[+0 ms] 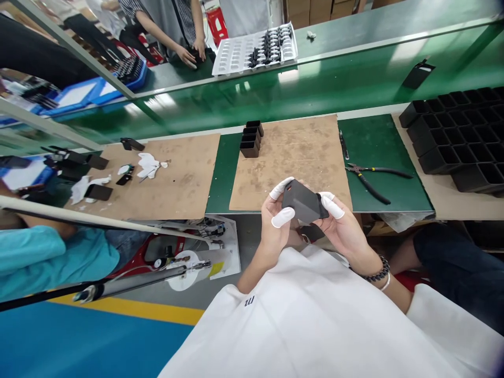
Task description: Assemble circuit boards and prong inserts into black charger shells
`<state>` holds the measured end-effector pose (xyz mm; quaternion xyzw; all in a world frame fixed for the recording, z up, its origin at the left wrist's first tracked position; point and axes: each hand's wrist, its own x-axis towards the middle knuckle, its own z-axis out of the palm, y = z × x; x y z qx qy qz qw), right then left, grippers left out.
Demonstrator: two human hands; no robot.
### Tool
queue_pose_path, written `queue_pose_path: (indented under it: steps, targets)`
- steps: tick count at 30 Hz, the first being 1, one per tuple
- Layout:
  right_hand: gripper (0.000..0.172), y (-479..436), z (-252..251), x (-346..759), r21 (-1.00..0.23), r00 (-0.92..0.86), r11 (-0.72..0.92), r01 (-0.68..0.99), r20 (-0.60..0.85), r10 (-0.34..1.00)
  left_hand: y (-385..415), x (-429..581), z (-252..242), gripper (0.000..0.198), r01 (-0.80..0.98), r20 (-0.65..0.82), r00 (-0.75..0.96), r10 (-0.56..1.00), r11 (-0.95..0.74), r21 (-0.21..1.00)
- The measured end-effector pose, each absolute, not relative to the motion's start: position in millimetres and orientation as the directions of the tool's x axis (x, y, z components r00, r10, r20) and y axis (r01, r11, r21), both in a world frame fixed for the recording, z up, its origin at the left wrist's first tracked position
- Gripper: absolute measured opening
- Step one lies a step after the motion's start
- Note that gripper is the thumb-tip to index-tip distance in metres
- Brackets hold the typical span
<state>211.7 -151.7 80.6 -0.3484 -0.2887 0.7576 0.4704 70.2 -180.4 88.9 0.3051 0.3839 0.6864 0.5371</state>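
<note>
A dark grey box-shaped plastic housing (pixel 301 202) is held up in front of my chest, just over the near edge of the cardboard sheet (pixel 291 163). My left hand (pixel 275 220) grips its left end, with white finger cots on the thumb and a finger. At the other end, by a small black part (pixel 323 206), my right hand (pixel 342 226) closes its white-capped fingertips. The housing is tilted, and its underside is hidden. Past it on the cardboard stands a short row of open black housings (pixel 250 140).
Pliers (pixel 368 176) and black tweezers (pixel 344 145) lie on the green mat to the right. Many black housings (pixel 460 136) stand in rows at far right. Another housing (pixel 419 73) sits on the green conveyor (pixel 334 73). A white tray (pixel 232 55) and a co-worker's hands (pixel 192 55) are beyond.
</note>
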Motion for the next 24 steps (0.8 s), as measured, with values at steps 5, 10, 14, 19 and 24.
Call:
queue_pose_path:
  steps: [5, 10, 14, 19, 24]
  targets:
    - [0.014, -144, 77, 215, -0.964, 0.077, 0.256, -0.068, 0.251, 0.965, -178, 75, 85, 0.076, -0.64, -0.133, -0.147, 0.98, 0.008, 0.769]
    - [0.02, -133, 77, 211, -0.983, -0.064, 0.135, -0.125, 0.144, 0.988, -167, 79, 85, 0.051, -0.865, -0.409, -0.076, 0.91, 0.143, 0.481]
    - [0.03, -135, 64, 200, -0.941, 0.01, 0.023, -0.338, 0.021, 1.0, -157, 77, 81, 0.055, -0.941, -0.572, -0.022, 0.82, 0.177, 0.29]
    - [0.017, -157, 36, 191, -0.977, -0.003, 0.162, -0.14, 0.164, 0.986, -150, 70, 69, 0.052, -0.962, -0.669, 0.024, 0.743, 0.199, 0.187]
    - [0.023, -160, 25, 186, -0.898, -0.128, 0.399, 0.188, 0.38, 0.916, -146, 73, 48, 0.046, -0.889, -0.574, 0.032, 0.818, 0.286, 0.358]
